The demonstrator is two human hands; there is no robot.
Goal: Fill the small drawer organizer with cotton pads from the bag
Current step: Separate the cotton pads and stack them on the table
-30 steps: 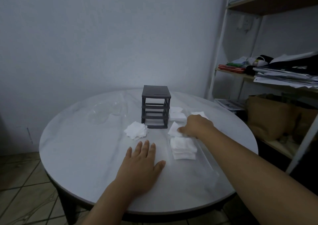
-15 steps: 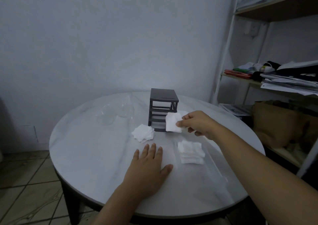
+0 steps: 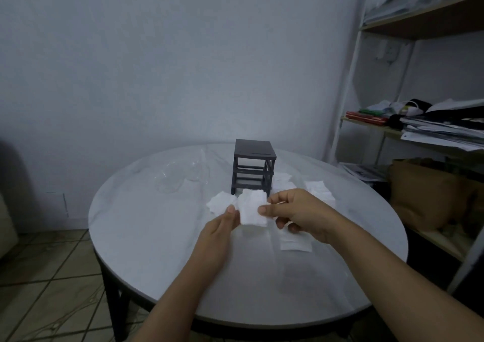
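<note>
Both hands' fingers pinch one soft white square cotton pad [image 3: 252, 208]: left hand [image 3: 222, 233], right hand [image 3: 301, 211], above the glossy round marble tabletop [image 3: 157, 231].

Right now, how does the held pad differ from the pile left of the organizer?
The held pad is in the air, pinched between the left hand and right hand; the pile lies on the table. The held pad looks flat and squarish; the pile looks crumpled. Both are white.
</note>
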